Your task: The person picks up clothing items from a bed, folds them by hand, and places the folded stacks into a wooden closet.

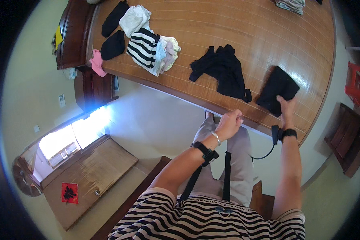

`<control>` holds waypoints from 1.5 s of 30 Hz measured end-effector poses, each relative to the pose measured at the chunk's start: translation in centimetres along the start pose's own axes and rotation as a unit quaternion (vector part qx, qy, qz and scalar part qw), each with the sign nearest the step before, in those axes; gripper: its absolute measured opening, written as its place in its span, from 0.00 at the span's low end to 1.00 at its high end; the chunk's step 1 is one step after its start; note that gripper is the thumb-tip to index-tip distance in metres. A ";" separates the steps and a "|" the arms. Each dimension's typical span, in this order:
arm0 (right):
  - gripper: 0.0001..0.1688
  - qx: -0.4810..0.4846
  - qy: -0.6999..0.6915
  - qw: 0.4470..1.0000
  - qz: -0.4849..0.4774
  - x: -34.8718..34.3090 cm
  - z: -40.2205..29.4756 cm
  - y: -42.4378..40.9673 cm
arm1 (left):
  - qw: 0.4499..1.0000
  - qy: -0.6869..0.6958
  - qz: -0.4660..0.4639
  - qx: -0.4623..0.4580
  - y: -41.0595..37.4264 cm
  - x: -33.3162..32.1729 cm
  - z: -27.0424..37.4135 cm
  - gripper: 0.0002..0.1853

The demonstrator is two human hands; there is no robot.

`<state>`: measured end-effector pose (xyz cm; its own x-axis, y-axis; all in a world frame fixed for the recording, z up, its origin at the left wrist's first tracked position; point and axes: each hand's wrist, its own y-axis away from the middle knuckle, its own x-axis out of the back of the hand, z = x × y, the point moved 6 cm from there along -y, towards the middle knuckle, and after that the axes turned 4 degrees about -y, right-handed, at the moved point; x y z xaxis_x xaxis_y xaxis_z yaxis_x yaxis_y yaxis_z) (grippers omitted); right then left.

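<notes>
A folded black garment (277, 90) lies on the slatted wood bed surface (180, 18), close to its right front corner. My right hand (288, 109) grips the near right edge of that garment, thumb on top and the other fingers partly hidden. Just off the front edge, my left hand (229, 124) hangs with curled fingers and nothing visible in it. Between the folded piece and the clothes at the left, a loose black garment (223, 72) is spread out unevenly, its straps or sleeves sticking out.
Farther left sit a black-and-white striped garment (142, 48) on pale clothes, a white cloth (135, 19), two dark folded bundles (112, 45) and a pink cloth (97, 63). A folded stack (291, 6) is at the far right. A wooden chair (348, 138) stands right.
</notes>
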<state>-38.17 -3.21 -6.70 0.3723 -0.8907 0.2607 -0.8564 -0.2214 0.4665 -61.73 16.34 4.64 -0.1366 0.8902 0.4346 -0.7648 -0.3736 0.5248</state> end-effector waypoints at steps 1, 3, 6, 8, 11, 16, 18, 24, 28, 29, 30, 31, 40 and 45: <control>0.23 -0.043 -0.120 0.992 -0.022 -0.1 2.0 0.8 | 1.000 0.005 0.012 -0.001 -0.8 -0.2 0.1 0.12; 0.17 -0.178 -0.234 0.954 -0.063 -1.2 -0.1 4.7 | 0.999 0.017 0.038 0.001 -1.8 -0.3 0.4 0.15; 0.17 -0.261 -0.266 0.921 -0.112 -1.5 -2.8 9.8 | 0.996 0.010 0.085 0.007 -2.0 0.0 0.7 0.25; 0.21 -0.312 -0.302 0.894 -0.108 -2.4 -5.8 13.2 | 0.991 -0.021 0.130 0.013 -1.9 -0.8 -1.0 0.33; 0.23 -0.285 -0.295 0.898 -0.160 -4.5 -8.6 16.1 | 0.969 0.165 -0.028 0.182 -1.0 -0.8 -2.1 0.39; 0.23 -0.274 -0.242 0.901 -0.234 -11.5 -12.2 18.6 | 0.963 0.229 -0.021 0.137 1.4 6.7 -2.2 0.29; 0.26 -0.258 -0.223 0.905 -0.255 -15.6 -14.5 18.9 | 0.914 0.373 0.013 0.161 2.2 10.3 -4.0 0.30; 0.37 -0.125 -0.111 0.924 -0.343 -31.9 -26.9 20.1 | 0.787 0.608 0.069 0.078 2.9 27.6 -7.4 0.40; 0.37 0.064 0.045 0.906 -0.416 -43.9 -36.6 18.2 | 0.739 0.655 0.152 -0.027 2.0 39.1 -8.9 0.33; 0.38 0.117 0.070 0.905 -0.403 -46.4 -37.6 17.1 | 0.718 0.672 0.173 -0.052 1.4 41.3 -9.3 0.32; 0.39 0.167 0.146 0.904 -0.367 -48.5 -38.2 16.0 | 0.718 0.661 0.208 -0.068 0.2 42.4 -10.9 0.29; 0.40 0.217 0.218 0.894 -0.324 -50.6 -38.5 14.9 | 0.731 0.651 0.201 -0.030 -1.4 42.6 -13.0 0.28; 0.34 0.389 0.366 0.831 -0.153 -56.0 -32.2 12.6 | 0.825 0.516 0.199 0.114 -6.2 42.2 -20.9 0.22; 0.20 0.409 0.298 0.858 -0.082 -48.6 -30.3 15.2 | 0.769 0.598 0.149 0.166 -2.7 40.2 -22.7 0.20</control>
<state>-58.46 48.74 13.38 0.4191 -0.5135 0.7487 -0.6489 -0.7462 -0.1485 -79.45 59.11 4.05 -0.9091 0.2798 -0.3085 -0.4106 -0.4774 0.7768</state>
